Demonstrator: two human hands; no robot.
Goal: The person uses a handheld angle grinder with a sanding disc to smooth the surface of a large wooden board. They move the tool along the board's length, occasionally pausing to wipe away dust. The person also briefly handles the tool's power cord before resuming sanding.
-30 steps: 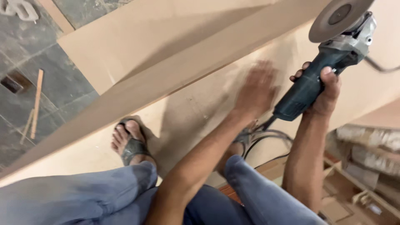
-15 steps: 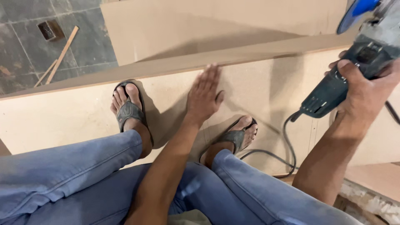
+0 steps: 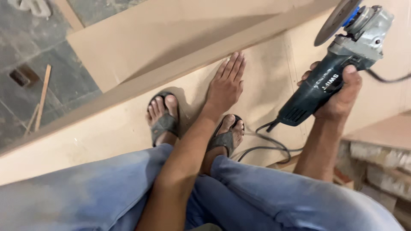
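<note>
1. Left hand lay flat and fully open on the tan board, fingers straight, gripping nothing.
2. Right hand wrapped tight around the angle grinder, raised clear of the board, disc tilted upward.
3. Looked heavy, rigid; best gripped along the dark body, away from the disc.
4. Cord trailed beside sandalled feet.
</note>
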